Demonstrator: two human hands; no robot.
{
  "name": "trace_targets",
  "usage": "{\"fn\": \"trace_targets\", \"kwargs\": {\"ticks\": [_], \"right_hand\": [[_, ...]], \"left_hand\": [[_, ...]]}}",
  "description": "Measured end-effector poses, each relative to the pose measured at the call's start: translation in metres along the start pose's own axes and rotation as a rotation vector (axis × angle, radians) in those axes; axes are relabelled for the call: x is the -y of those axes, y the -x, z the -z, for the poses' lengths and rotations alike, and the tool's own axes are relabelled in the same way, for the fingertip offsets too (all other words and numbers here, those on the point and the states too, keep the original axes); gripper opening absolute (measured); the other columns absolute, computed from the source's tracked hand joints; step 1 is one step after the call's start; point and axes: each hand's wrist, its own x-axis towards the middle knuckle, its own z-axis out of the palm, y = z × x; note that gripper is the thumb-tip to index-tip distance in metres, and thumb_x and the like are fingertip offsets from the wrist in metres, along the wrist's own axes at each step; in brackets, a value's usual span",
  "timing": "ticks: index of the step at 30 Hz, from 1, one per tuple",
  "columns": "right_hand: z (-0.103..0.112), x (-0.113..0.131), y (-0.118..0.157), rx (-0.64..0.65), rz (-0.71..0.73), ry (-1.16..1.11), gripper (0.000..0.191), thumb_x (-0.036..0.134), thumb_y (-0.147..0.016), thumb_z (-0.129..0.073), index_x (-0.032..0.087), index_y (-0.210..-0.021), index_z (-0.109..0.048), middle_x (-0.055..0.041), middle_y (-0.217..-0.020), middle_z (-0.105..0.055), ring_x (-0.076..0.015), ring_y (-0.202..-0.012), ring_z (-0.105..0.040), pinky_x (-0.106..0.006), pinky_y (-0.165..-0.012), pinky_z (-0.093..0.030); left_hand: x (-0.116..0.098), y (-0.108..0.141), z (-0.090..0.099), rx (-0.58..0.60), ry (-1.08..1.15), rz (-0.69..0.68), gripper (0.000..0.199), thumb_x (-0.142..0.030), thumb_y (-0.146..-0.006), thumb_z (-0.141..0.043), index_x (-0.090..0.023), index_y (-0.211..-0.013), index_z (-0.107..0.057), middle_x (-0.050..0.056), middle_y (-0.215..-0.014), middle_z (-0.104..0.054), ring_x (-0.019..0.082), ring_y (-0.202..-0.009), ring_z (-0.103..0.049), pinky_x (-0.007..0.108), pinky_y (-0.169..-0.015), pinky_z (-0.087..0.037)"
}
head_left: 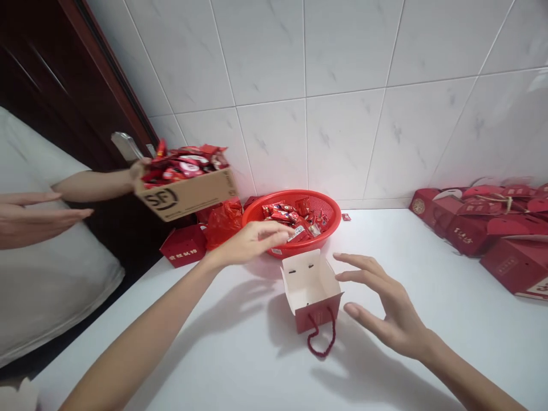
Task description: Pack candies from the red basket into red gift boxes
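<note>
The red box (311, 290) stands open, your left hand (252, 242) and right hand (387, 302), both empty, seemingly mid-reach; lifting packets (282, 214) calls for pinching.

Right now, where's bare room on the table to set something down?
Bare table lies between the basket and the boxes at right, past your right hand, save a packet by the basket. More lies between your forearms, nearer you than the open box. Back left is crowded: bag, lettered box and basket bunch together, with a carton held nearby.

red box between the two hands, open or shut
The red box is open: its top gapes and the pale inside shows.
</note>
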Motion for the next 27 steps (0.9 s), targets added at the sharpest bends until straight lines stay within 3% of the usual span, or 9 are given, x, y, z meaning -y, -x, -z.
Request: {"fn": "trace_targets", "kwargs": {"ticks": [3,7,10,13,15,18,21,23,27], "right_hand": [[0.001,-0.008,0.003,-0.125,-0.085,-0.073,0.02,0.034,-0.095,-0.06,0.027,-0.113,-0.066,-0.0115,-0.133,-0.064,-0.0297,-0.124,-0.06,-0.045,-0.098,-0.053],[0.0,-0.025,0.007,-0.239,-0.246,-0.098,0.017,0.038,-0.096,-0.058,0.026,-0.104,-0.068,-0.0104,-0.122,-0.069,-0.0273,-0.114,-0.065,-0.041,-0.089,-0.056],[-0.001,-0.032,0.008,-0.259,-0.287,-0.112,0.018,0.04,-0.096,-0.059,0.024,-0.097,-0.068,-0.0107,-0.115,-0.07,-0.0263,-0.107,-0.067,-0.038,-0.081,-0.057],[-0.003,-0.035,0.009,-0.259,-0.278,-0.101,0.017,0.039,-0.095,-0.059,0.024,-0.094,-0.068,-0.0109,-0.113,-0.07,-0.0257,-0.103,-0.068,-0.038,-0.079,-0.058],[-0.004,-0.036,0.01,-0.254,-0.274,-0.084,0.017,0.038,-0.095,-0.059,0.023,-0.094,-0.068,-0.0111,-0.113,-0.07,-0.0254,-0.101,-0.068,-0.038,-0.078,-0.058],[-0.005,-0.039,0.009,-0.248,-0.288,-0.081,0.018,0.038,-0.095,-0.059,0.023,-0.094,-0.068,-0.0112,-0.113,-0.07,-0.024,-0.095,-0.069,-0.038,-0.076,-0.058],[-0.007,-0.045,0.001,-0.265,-0.334,-0.121,0.02,0.04,-0.094,-0.059,0.023,-0.097,-0.068,-0.0105,-0.113,-0.07,-0.0219,-0.088,-0.068,-0.038,-0.077,-0.057],[-0.01,-0.049,-0.012,-0.281,-0.373,-0.173,0.023,0.042,-0.093,-0.06,0.022,-0.099,-0.068,-0.0099,-0.111,-0.071,-0.0206,-0.084,-0.068,-0.039,-0.079,-0.057],[-0.018,-0.053,-0.053,-0.276,-0.391,-0.279,0.027,0.045,-0.09,-0.059,0.02,-0.1,-0.067,-0.0091,-0.105,-0.071,-0.0207,-0.084,-0.067,-0.04,-0.078,-0.056]], "left_hand": [[0.006,-0.031,0.002,-0.1,-0.078,0.073,0.038,-0.043,-0.09,-0.057,-0.017,-0.114,-0.073,0.008,-0.111,-0.075,0.023,-0.096,-0.067,0.034,-0.088,-0.053],[0.022,-0.071,-0.011,0.036,-0.294,0.247,0.048,-0.035,-0.081,-0.064,-0.015,-0.125,-0.066,0.005,-0.087,-0.074,0.018,-0.066,-0.064,0.027,-0.06,-0.048],[0.026,-0.089,-0.022,0.14,-0.423,0.301,0.054,-0.038,-0.074,-0.071,-0.016,-0.123,-0.065,0.005,-0.088,-0.071,0.018,-0.064,-0.061,0.025,-0.053,-0.041],[0.026,-0.095,-0.026,0.118,-0.522,0.316,0.049,-0.03,-0.066,-0.075,-0.016,-0.112,-0.068,0.006,-0.093,-0.07,0.019,-0.07,-0.061,0.025,-0.054,-0.039],[0.028,-0.094,-0.024,0.089,-0.495,0.301,0.034,-0.028,-0.064,-0.076,-0.016,-0.095,-0.071,0.004,-0.081,-0.067,0.019,-0.07,-0.059,0.025,-0.055,-0.039],[0.035,-0.086,-0.019,0.057,-0.282,0.171,0.021,-0.033,-0.069,-0.075,-0.016,-0.08,-0.071,0.0,-0.069,-0.062,0.019,-0.069,-0.059,0.028,-0.062,-0.046],[0.044,-0.077,-0.018,-0.137,-0.108,-0.089,0.015,-0.02,-0.071,-0.068,-0.018,-0.085,-0.076,0.004,-0.097,-0.068,0.021,-0.094,-0.064,0.034,-0.088,-0.052],[0.048,-0.071,-0.022,-0.297,-0.084,-0.219,0.027,-0.007,-0.069,-0.06,-0.02,-0.084,-0.077,0.006,-0.121,-0.064,0.022,-0.117,-0.059,0.038,-0.107,-0.046],[0.054,-0.068,-0.031,-0.395,-0.083,-0.351,0.042,0.003,-0.067,-0.051,-0.023,-0.085,-0.078,0.004,-0.133,-0.06,0.022,-0.129,-0.053,0.043,-0.115,-0.041]]}}
